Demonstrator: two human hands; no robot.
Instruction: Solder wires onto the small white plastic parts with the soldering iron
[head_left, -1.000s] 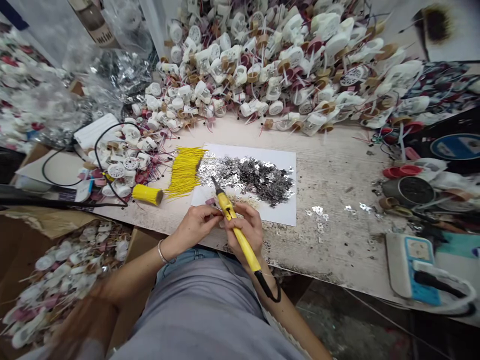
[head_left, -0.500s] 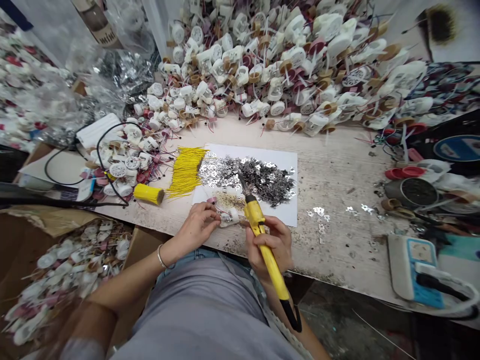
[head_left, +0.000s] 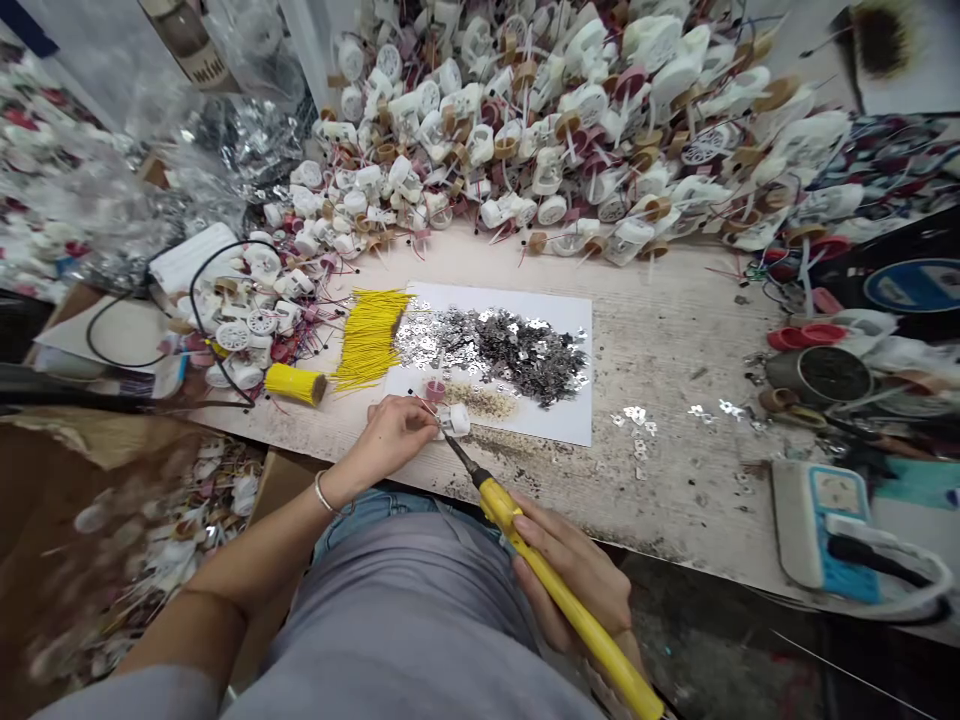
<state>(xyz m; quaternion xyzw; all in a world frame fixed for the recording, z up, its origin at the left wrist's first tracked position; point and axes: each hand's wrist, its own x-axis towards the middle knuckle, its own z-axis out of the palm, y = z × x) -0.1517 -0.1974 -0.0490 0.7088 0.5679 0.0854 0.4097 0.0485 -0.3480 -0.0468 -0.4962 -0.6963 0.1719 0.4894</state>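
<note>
My right hand (head_left: 574, 570) is closed around the yellow handle of a soldering iron (head_left: 517, 525). The iron's dark tip points up and left and meets, or nearly meets, a small white plastic part (head_left: 454, 420) at the near edge of the paper. My left hand (head_left: 397, 435) pinches the left side of that part with thumb and fingers; thin wires show by the fingertips. Just beyond lies a pink piece (head_left: 435, 390). A heap of small metal plates (head_left: 525, 355) covers much of the white sheet (head_left: 574, 425).
Left of the sheet lie a row of yellow wires (head_left: 367, 340) and a yellow wire bundle (head_left: 295, 383). White plastic assemblies (head_left: 555, 130) are piled along the back. At right are a dark round tin (head_left: 821, 375) and a power strip (head_left: 825, 530). Loose metal plates (head_left: 637, 415) dot the tabletop.
The soldering iron has moved down and left from the metal plates to the white plastic part. My right hand came nearer my body; my left hand keeps pinching the part.
</note>
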